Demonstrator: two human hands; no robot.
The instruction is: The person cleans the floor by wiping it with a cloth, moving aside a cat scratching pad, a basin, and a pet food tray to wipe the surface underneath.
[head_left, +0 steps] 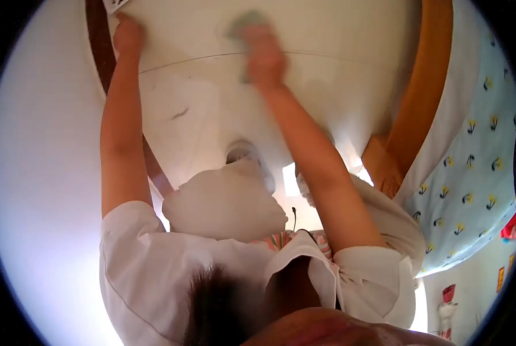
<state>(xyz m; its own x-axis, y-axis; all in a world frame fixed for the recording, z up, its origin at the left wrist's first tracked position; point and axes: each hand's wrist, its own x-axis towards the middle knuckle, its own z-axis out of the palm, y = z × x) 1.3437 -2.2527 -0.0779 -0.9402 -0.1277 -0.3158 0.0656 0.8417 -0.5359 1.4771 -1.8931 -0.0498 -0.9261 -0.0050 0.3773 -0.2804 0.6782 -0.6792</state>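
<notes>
My right hand (265, 57) is closed on a grey-green cloth (247, 24), pressed low over the pale floor (211, 86). Both hand and cloth are smeared by motion. At the upper left, my left hand (129, 37) is down by the dark brown baseboard (101, 52), its fingers curled in. Whatever may be inside those fingers is hidden. Just beyond them, a white item with dark marks (115, 4) shows partly at the frame's top edge.
Along the right runs a wooden bed frame (430, 75), with a light blue patterned sheet (465, 190) hanging beside it. A white wall (44, 144) rises on the left. A thin seam crosses the floor, and a small dark mark (179, 114) lies nearer me.
</notes>
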